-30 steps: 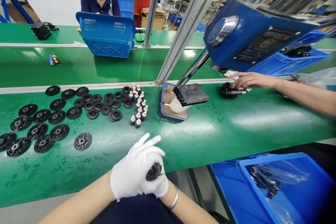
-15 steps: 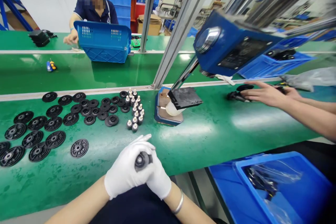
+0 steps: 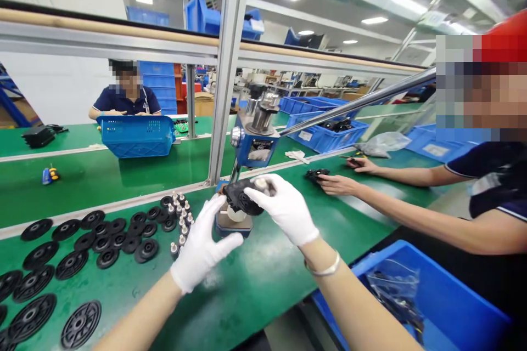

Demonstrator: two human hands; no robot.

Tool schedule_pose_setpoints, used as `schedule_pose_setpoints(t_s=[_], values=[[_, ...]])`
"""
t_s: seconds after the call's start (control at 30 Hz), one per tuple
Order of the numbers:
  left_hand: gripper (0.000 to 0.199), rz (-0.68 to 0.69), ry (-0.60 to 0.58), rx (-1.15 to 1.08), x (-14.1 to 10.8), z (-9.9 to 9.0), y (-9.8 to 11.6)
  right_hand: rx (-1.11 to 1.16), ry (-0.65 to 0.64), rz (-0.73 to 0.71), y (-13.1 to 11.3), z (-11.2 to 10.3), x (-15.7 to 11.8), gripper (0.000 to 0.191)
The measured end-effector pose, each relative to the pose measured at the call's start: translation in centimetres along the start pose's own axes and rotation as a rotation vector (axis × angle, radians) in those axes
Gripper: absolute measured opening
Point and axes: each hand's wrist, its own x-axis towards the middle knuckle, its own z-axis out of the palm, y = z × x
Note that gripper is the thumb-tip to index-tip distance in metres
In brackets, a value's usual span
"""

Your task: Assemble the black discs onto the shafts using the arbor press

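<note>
My right hand (image 3: 284, 208), in a white glove, grips a black plastic part with a round wheel (image 3: 242, 196) in front of the hand press. A white-tipped piece (image 3: 261, 182) shows at my right fingertips; whether it is fixed to the part I cannot tell. My left hand (image 3: 208, 244), also gloved, is open beside it, thumb spread, fingertips close to the part's left end; contact is unclear. Behind them stands the press with its blue head (image 3: 258, 145) and base (image 3: 234, 227). White-tipped black pieces (image 3: 181, 222) stand in a group just left of my left hand.
Black ribbed wheels (image 3: 81, 324) and smaller black discs (image 3: 107, 258) lie on the green table at left. A metal post (image 3: 226, 77) rises behind the press. At right, a co-worker's hands (image 3: 341, 184) handle black parts. A blue bin (image 3: 448, 285) sits at lower right.
My hands have parted and moved up and forward to the press. The black part, earlier resting on the press, is now in my right hand. The view has tilted up.
</note>
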Motion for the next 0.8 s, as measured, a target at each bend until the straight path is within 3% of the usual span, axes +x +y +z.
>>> schedule_pose_setpoints(t_s=[0.13, 0.27, 0.8], values=[[0.053, 0.088, 0.042, 0.093, 5.8, 1.7, 0.5, -0.093, -0.058, -0.047, 0.8, 1.5, 2.9, 0.027], [0.041, 0.083, -0.007, 0.133, 8.6, 3.3, -0.2, -0.097, -0.047, -0.076, 1.7, 2.4, 3.3, 0.027], [0.029, 0.12, 0.011, 0.111, 8.9, 3.6, -0.1, -0.121, -0.002, -0.155, 2.8, 3.2, 3.0, 0.02]])
